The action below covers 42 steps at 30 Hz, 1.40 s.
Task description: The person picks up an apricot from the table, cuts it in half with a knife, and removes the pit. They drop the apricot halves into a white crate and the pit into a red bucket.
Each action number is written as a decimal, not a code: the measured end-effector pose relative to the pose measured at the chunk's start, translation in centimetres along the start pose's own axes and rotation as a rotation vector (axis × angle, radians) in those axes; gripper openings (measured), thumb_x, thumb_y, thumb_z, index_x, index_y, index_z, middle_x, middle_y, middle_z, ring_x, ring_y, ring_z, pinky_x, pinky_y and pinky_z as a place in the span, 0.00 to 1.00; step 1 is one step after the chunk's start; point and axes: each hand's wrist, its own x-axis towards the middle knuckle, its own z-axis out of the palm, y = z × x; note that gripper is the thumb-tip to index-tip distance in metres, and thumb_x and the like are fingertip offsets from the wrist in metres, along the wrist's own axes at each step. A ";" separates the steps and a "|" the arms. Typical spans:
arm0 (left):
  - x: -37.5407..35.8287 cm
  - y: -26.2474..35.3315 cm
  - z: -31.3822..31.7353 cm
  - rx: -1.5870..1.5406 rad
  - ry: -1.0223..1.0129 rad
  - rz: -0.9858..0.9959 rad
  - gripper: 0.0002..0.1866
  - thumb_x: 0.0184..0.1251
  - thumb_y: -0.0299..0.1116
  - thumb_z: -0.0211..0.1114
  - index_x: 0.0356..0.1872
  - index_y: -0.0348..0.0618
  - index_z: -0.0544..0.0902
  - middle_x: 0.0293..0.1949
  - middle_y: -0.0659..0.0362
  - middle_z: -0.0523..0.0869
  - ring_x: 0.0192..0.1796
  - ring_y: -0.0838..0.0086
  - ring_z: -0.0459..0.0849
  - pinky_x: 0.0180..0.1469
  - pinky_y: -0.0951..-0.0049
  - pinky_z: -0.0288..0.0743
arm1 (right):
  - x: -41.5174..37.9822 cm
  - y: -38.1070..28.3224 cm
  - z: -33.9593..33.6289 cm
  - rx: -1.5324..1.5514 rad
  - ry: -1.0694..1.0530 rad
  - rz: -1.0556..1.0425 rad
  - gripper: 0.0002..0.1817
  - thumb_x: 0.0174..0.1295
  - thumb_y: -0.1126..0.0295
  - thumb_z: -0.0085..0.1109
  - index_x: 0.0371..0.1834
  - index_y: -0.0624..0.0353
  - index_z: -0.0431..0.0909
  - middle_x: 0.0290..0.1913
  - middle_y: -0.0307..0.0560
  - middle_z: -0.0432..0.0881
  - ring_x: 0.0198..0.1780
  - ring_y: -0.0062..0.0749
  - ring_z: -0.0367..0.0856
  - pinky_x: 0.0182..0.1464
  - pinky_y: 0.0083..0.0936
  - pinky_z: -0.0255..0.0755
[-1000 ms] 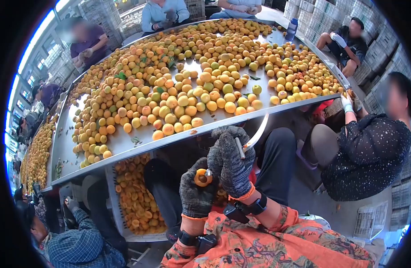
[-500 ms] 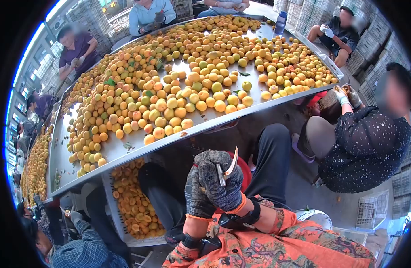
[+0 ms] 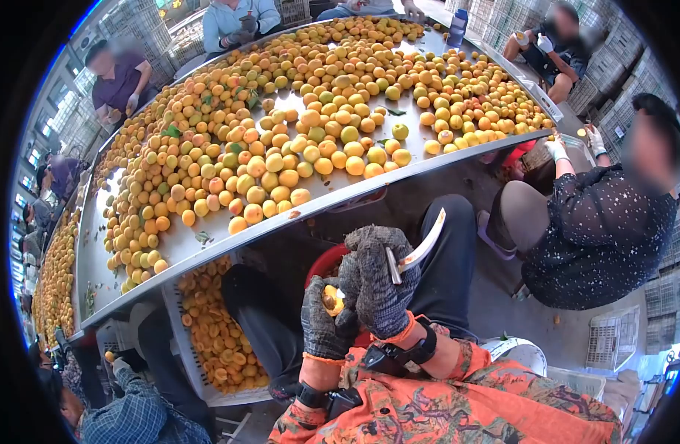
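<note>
In a dark grey knit glove, my left hand is closed around an apricot. Its cut orange flesh and a brown pit face up between the thumb and fingers. My right hand, gloved the same way, presses against the left one and grips a knife. The pale curved blade sticks out to the upper right, past the knuckles. The knife's handle is mostly hidden in the fist. Behind both hands shows part of a red basin.
A metal sorting table piled with whole apricots stretches ahead. By my left leg stands a white crate of halved apricots. A white bucket stands at my right. Co-workers sit around the table, one close on the right.
My hands have come slightly apart, and the opened apricot now shows in the left one. The right hand with the knife has shifted right and up. The view has tilted a little.
</note>
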 end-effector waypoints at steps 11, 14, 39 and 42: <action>0.0 -2.1 -1.1 0.524 0.165 0.256 0.17 0.72 0.43 0.52 0.49 0.42 0.79 0.43 0.54 0.84 0.44 0.68 0.84 0.48 0.68 0.78 | -1.2 2.2 0.9 -0.174 -0.629 -0.488 0.10 0.54 0.67 0.59 0.39 0.56 0.75 0.37 0.47 0.80 0.37 0.40 0.81 0.36 0.35 0.76; -1.5 -1.7 -1.3 1.022 0.199 0.390 0.17 0.72 0.43 0.52 0.50 0.42 0.78 0.45 0.54 0.84 0.47 0.67 0.83 0.50 0.67 0.78 | -2.1 1.5 1.1 -0.765 -0.747 -0.639 0.14 0.57 0.72 0.55 0.47 0.53 0.75 0.35 0.37 0.83 0.29 0.33 0.83 0.28 0.32 0.75; -0.3 1.6 -0.1 0.936 0.023 0.358 0.14 0.70 0.44 0.55 0.42 0.44 0.76 0.35 0.59 0.78 0.38 0.70 0.77 0.45 0.67 0.76 | 1.9 2.7 -2.4 0.214 -0.181 0.199 0.04 0.63 0.78 0.56 0.41 0.62 0.76 0.38 0.41 0.81 0.42 0.22 0.79 0.44 0.21 0.76; -1.1 2.6 0.9 0.013 -0.069 -0.002 0.20 0.72 0.52 0.50 0.38 0.45 0.78 0.33 0.56 0.79 0.37 0.65 0.77 0.46 0.61 0.74 | 3.8 4.3 -3.8 -0.259 -0.212 -0.041 0.04 0.62 0.79 0.58 0.39 0.63 0.76 0.35 0.42 0.81 0.39 0.23 0.79 0.43 0.22 0.76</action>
